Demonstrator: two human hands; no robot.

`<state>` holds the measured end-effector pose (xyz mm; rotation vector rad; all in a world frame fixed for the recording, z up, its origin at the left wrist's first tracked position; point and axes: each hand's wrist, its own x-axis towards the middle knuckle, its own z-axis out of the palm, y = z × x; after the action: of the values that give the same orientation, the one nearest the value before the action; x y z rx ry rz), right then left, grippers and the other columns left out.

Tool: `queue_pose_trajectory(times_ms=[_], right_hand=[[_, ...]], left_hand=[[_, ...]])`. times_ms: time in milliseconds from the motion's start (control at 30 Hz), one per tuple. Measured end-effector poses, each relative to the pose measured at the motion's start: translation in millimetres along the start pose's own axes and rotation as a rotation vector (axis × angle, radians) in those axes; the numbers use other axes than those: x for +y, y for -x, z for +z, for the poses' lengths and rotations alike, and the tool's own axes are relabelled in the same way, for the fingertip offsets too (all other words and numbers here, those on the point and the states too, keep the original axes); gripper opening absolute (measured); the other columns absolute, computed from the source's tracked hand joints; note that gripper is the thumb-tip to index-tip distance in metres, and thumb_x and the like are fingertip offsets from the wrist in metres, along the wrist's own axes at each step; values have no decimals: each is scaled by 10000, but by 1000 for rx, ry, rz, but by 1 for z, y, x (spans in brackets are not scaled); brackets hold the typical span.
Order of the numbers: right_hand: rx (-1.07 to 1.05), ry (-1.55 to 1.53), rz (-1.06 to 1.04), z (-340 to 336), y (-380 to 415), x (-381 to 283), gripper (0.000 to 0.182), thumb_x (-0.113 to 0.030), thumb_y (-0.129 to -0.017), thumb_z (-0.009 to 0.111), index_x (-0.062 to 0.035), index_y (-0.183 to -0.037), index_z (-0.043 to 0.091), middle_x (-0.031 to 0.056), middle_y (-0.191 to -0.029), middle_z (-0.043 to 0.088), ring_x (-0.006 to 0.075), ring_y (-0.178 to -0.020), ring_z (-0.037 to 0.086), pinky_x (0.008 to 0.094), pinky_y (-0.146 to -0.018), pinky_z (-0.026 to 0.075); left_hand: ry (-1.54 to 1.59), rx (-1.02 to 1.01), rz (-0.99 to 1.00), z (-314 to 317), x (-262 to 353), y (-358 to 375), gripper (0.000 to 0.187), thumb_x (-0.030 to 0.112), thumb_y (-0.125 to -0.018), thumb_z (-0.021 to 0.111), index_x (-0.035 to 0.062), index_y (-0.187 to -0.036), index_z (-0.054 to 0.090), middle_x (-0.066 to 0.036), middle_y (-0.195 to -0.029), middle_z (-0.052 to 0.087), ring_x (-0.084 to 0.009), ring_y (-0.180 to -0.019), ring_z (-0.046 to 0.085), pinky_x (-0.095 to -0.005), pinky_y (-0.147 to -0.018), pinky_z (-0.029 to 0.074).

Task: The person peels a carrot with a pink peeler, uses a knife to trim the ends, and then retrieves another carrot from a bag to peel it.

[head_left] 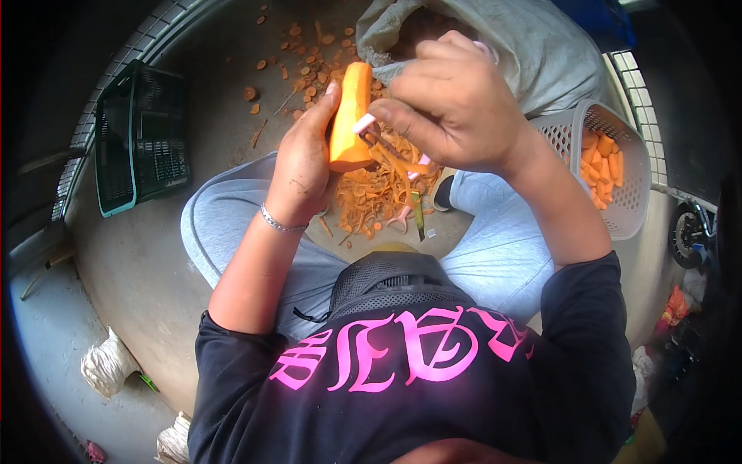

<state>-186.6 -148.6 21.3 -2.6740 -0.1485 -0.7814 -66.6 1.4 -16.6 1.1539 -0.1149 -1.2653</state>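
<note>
A thick carrot (354, 116), bright orange and peeled on the side I see, stands nearly upright in my left hand (305, 151). My left fingers are wrapped round its left side. To the right of it, my right hand (456, 100) is closed on a pale pink peeler (366, 124), whose blade end is close to the carrot; contact is hard to make out. Strips of peel hang below the peeler. Beneath both hands, a heap of carrot peelings (363, 201) lies on the floor between my legs.
Cut carrot ends (309, 73) are scattered ahead. A large whitish sack (533, 54) lies open beyond my right hand. On the right, a grey basket (630, 185) holds peeled carrots (601, 166). A dark green crate (143, 139) stands left. A narrow green-and-dark tool (418, 216) lies by the peelings.
</note>
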Motion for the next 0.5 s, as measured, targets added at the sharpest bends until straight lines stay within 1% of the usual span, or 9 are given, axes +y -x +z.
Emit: queue_pose_trajectory(times_ms=[33,100,200,300,400,433,467,500], right_hand=[[-4,16,-6,2,2,-1,273,-320,-858,631,-109,-684,634,1,-646,612,190,-643,570,343,-667,399],[-5,28,-26,2,2,-3,275,-327,-856,635,-113,-684,628,-2,-662,613,185,-664,566,340,-674,397],[0,23,-31,6,2,-7,272,-336,-852,639,-121,-686,624,-1,-663,606,182,-667,560,338,-680,396],[-8,26,-27,5,2,-10,268,-342,-847,644,-126,-690,624,-3,-654,596,179,-662,556,339,-681,396],[-15,12,-40,4,2,-10,264,-341,-848,641,-126,-694,625,-7,-656,599,178,-663,557,337,-682,397],[-16,4,-47,4,2,-9,263,-339,-850,639,-126,-696,625,-8,-659,602,178,-664,558,337,-682,398],[4,1,-73,4,2,-6,226,-299,-834,657,-112,-710,630,4,-645,571,188,-643,523,335,-655,378],[25,-1,-98,4,2,2,190,-259,-817,674,-97,-724,635,16,-630,540,199,-622,489,333,-628,359]], left_hand=[[1,17,-20,0,0,0,412,379,-1000,429,9,-1112,571,-62,-881,618,-118,-737,605,-257,-617,492],[5,52,-59,2,-1,0,407,377,-1002,427,12,-1105,573,-54,-877,613,-111,-732,595,-243,-617,478],[25,6,-71,5,1,2,399,368,-1006,421,12,-1095,579,-52,-870,606,-105,-732,587,-238,-634,472],[-52,-5,-56,-4,-3,0,398,341,-1003,430,-10,-1122,576,-76,-910,612,-132,-794,596,-266,-709,486],[-319,-4,53,-13,-6,-2,403,315,-994,437,-30,-1158,566,-105,-980,618,-158,-878,597,-301,-791,485],[-450,-41,138,-18,-8,-2,402,306,-993,434,-34,-1166,563,-114,-1008,617,-161,-903,594,-306,-807,480],[-580,-80,223,-25,-10,-1,402,298,-992,431,-37,-1174,559,-122,-1035,617,-163,-928,591,-310,-824,476],[-641,-94,252,-26,-12,-1,402,294,-995,423,-38,-1176,560,-126,-1049,619,-164,-931,593,-310,-828,475]])
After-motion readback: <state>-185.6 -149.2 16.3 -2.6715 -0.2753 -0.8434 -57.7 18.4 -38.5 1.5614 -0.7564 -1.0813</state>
